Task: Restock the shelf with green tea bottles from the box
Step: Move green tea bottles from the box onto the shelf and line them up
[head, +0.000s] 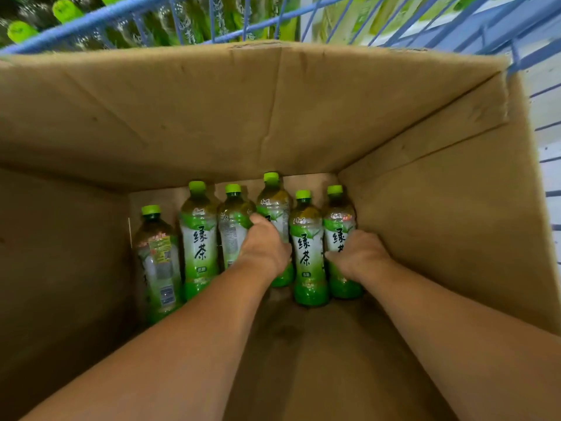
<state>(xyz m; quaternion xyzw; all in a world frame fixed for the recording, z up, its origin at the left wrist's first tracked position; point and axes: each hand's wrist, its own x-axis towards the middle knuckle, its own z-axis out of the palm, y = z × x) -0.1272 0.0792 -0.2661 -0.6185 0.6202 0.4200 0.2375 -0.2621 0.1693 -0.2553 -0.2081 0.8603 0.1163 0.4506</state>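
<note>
Six green tea bottles, green-capped and labelled in white and green, lie in a row at the far end of the box (212, 117), caps toward its far wall. Counting from the left: the first bottle (158, 259) lies slightly apart from the others with its printed back panel facing the camera. The second bottle (198, 238) shows its front label. The third bottle (232, 232) is turned to show small print. The fourth bottle (274, 205) sits furthest forward toward the far wall and is gripped by the left hand (264, 247), whose fingers curl over its middle so that only the neck, shoulder and base show. The fifth bottle (308, 253) lies free between the two hands, front label up. The sixth bottle (337, 221), just beside the right wall, is gripped by the right hand (358, 253), thumb on the bottle's left side and fingers wrapped round its right. Both bare forearms reach in from the near edge, well apart at the elbows and closer at the wrists. The box is deep, of plain brown cardboard, with creased walls and a bare, shadowed floor nearer the camera. Blue wire bars (91, 21) run behind and to the right of the box. Beyond them, at upper left, more bottles with green caps (21, 31) appear, blurred.
</note>
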